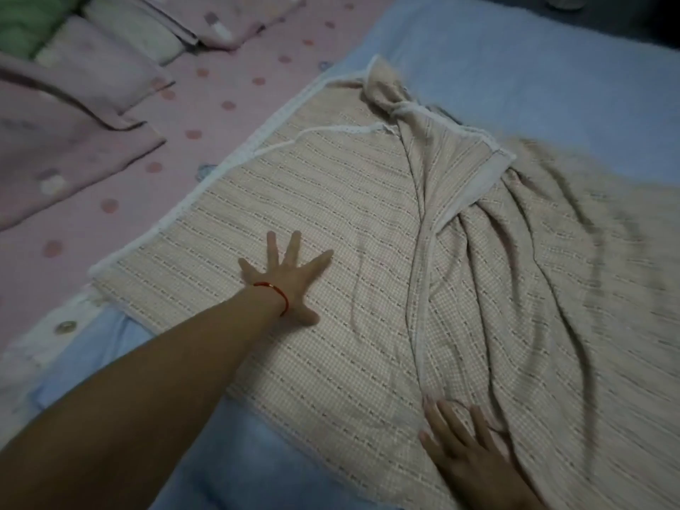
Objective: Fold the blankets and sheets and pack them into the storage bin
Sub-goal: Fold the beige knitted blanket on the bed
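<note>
So the beige blanket is spread over a blue sheet on the bed, left half lying pretty flat, right half all bunched into long ridges w/ one corner flopped back over itself near the middle-far part. Left hand is flat on the smooth bit, fingers fanned wide, palm down — looks like it's pinning the cloth so it doesn't slide while the other side gets sorted. There's a red string on that wrist. Right hand is at the near edge, right where the folded-over strip ends; fingers straight-ish and lying on the fabric, not pinching anything afaict, though its lower part runs out of view so can't be 100% sure.

My guess: this is the flatten-it-out stage before any real fold, so the task's barely started for this piece. The ridges on the right need sweeping out first or the fold will come out lumpy.

Far left there are some folded pink pieces on a pink dotted sheet, probably waiting their turn or done already, can't tell. No bin in view anywhere — it's somewhere off-camera.
</note>
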`<state>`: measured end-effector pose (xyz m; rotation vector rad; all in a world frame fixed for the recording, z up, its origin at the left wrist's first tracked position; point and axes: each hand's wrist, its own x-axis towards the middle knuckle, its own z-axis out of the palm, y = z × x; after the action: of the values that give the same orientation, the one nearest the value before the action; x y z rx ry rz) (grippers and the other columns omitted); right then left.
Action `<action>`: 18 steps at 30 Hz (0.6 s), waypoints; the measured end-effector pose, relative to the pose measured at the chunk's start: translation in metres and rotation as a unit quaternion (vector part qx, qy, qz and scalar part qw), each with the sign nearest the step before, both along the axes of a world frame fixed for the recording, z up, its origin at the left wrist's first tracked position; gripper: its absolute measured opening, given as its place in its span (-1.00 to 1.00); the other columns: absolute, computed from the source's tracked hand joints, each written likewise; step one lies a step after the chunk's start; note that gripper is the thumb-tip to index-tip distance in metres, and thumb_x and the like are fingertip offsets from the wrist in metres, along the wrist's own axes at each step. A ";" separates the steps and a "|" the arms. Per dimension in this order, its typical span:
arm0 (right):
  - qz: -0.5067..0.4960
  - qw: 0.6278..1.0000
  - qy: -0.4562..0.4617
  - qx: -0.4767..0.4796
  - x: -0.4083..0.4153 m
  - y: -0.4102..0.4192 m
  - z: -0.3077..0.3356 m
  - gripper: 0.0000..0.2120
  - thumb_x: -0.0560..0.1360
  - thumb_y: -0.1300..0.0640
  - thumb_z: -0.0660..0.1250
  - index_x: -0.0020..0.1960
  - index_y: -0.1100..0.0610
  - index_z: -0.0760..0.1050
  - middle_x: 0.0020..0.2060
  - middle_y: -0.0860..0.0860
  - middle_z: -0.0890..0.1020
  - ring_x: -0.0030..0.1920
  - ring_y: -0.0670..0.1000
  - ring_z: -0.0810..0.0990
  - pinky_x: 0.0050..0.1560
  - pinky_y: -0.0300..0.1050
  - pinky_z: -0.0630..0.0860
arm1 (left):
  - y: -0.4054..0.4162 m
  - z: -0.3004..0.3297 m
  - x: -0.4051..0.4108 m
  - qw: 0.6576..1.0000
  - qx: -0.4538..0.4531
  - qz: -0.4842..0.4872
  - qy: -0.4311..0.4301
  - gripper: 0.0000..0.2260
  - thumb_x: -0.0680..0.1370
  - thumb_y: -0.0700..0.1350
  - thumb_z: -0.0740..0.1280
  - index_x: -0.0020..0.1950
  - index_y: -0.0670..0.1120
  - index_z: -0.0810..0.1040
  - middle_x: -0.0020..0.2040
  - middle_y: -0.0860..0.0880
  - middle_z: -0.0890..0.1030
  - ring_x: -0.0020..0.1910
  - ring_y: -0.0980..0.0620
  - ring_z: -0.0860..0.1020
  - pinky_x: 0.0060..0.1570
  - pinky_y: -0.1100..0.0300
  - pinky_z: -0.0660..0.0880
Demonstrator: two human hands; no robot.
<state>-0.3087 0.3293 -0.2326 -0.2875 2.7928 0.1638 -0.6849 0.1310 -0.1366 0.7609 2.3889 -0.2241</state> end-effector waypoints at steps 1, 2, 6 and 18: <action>0.012 0.999 0.033 0.007 0.002 0.002 0.001 -0.57 0.46 0.07 0.13 0.30 0.08 0.43 0.43 0.22 0.38 0.61 0.23 0.00 0.40 0.40 0.02 | -0.003 -0.003 -0.008 1.000 -0.010 -0.003 -0.009 0.12 0.26 0.38 0.52 0.37 0.55 -0.40 0.50 0.09 -0.55 0.46 -0.34 -0.51 0.20 -0.67 -0.18; 0.016 0.999 0.042 0.020 0.004 0.001 0.001 -0.57 0.47 0.08 0.13 0.31 0.08 0.43 0.43 0.22 0.38 0.58 0.23 0.06 0.40 0.41 0.04 | -0.004 -0.014 -0.016 0.999 -0.010 0.001 -0.031 0.14 0.27 0.35 0.54 0.33 0.57 -0.43 0.49 0.10 -0.57 0.47 -0.35 -0.50 0.18 -0.70 -0.17; 0.018 0.999 0.043 0.007 0.004 0.004 0.003 -0.56 0.50 0.11 0.12 0.35 0.09 0.43 0.46 0.20 0.39 0.52 0.23 0.19 0.36 0.40 0.13 | 0.003 -0.048 -0.017 0.998 0.009 0.015 -0.052 0.19 0.27 0.27 0.59 0.27 0.59 -0.49 0.45 0.09 -0.63 0.47 -0.41 -0.46 0.13 -0.73 -0.13; -0.368 0.916 -0.066 -0.144 -0.257 -0.062 0.058 0.18 0.35 -0.28 0.53 0.62 -0.14 -0.25 0.61 0.13 -0.30 0.60 0.29 -0.30 0.46 0.56 -0.18 | 0.005 -0.050 -0.021 0.997 -0.003 0.015 -0.072 0.23 0.24 0.28 0.60 0.26 0.58 -0.52 0.37 0.11 -0.70 0.45 -0.42 -0.49 0.15 -0.73 -0.06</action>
<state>-0.5659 0.2676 -0.1742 0.6649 2.5756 -0.4302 -0.7064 0.1365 -0.1864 0.7122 2.2610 -0.1592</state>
